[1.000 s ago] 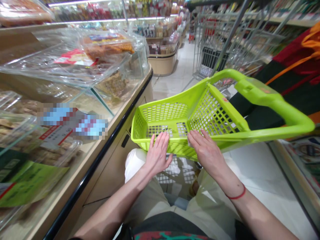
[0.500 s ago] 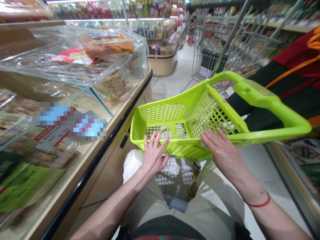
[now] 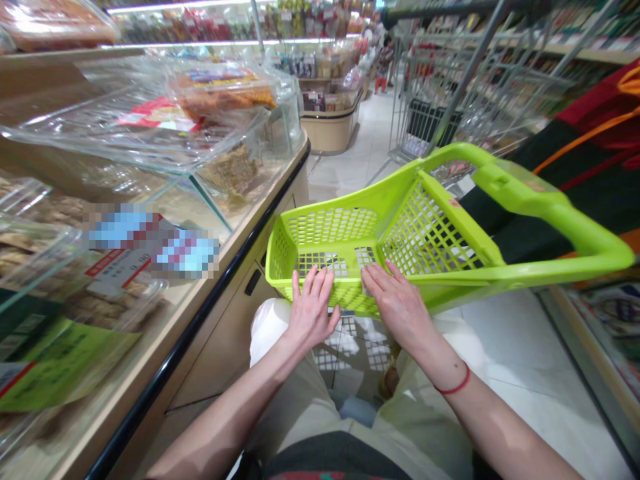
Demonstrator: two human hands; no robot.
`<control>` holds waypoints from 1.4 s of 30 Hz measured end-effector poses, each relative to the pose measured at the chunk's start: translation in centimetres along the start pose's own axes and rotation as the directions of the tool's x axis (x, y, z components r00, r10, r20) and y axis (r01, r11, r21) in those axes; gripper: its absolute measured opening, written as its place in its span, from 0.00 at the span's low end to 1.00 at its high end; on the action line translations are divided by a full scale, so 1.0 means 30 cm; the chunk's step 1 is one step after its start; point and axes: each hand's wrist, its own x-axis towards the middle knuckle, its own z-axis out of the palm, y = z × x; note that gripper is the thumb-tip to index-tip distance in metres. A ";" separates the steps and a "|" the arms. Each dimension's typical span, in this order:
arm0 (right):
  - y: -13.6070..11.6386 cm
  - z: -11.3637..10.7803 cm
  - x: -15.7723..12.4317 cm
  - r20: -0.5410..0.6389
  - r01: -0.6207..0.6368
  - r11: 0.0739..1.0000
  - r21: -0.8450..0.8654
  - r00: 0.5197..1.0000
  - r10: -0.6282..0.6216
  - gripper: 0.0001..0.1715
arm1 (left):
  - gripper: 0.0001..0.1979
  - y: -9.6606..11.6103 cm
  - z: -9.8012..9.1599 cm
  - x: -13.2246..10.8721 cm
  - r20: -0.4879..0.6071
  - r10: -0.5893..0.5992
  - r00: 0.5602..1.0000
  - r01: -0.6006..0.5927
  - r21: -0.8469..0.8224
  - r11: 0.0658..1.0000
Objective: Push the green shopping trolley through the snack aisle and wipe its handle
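Note:
A lime-green plastic shopping basket (image 3: 330, 227) with a long green handle (image 3: 540, 207) hangs in front of me, with nothing inside it. My left hand (image 3: 311, 312) lies flat on the basket's near rim, fingers stretched out and holding nothing. My right hand (image 3: 397, 305) rests beside it on the same rim, fingers also extended and flat. A red string circles my right wrist. The two hands are close together, a small gap between them.
A glass display counter (image 3: 165, 220) with clear lidded bins of snacks runs along the left, edged in black. A metal trolley (image 3: 450, 87) stands ahead on the right. Someone in dark and red clothing (image 3: 590, 153) is at the far right. Tiled aisle floor (image 3: 350, 153) leads ahead.
My right hand slid left along the basket rim, back toward my left hand. The left hand's fingers have come together again. The basket shifted slightly.

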 end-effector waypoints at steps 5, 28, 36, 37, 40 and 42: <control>0.070 -0.052 -0.043 0.027 0.022 0.999 -0.038 0.999 -0.021 0.24 | 0.30 -0.003 0.004 -0.008 0.001 0.000 1.000 0.000 0.017 1.000; -0.073 0.045 0.050 0.006 -0.012 0.994 0.106 1.000 0.012 0.24 | 0.34 -0.032 -0.011 -0.030 0.004 -0.070 0.998 0.070 0.035 0.997; 0.073 -0.033 -0.059 -0.015 0.025 0.999 -0.048 1.000 -0.026 0.25 | 0.29 -0.057 -0.003 -0.045 -0.014 -0.093 0.996 0.094 0.050 0.994; 0.086 -0.039 -0.068 -0.017 0.019 0.997 -0.068 1.000 -0.020 0.25 | 0.29 -0.060 -0.005 -0.046 -0.019 -0.109 0.994 0.110 0.054 0.993; 0.091 -0.031 -0.077 -0.029 0.004 0.996 -0.088 1.000 -0.007 0.26 | 0.28 -0.064 -0.012 -0.046 -0.025 -0.138 0.990 0.139 0.056 0.989; 0.070 -0.009 -0.066 -0.039 0.003 0.997 -0.076 0.999 -0.006 0.27 | 0.28 -0.062 -0.020 -0.045 -0.013 -0.139 0.990 0.139 0.056 0.989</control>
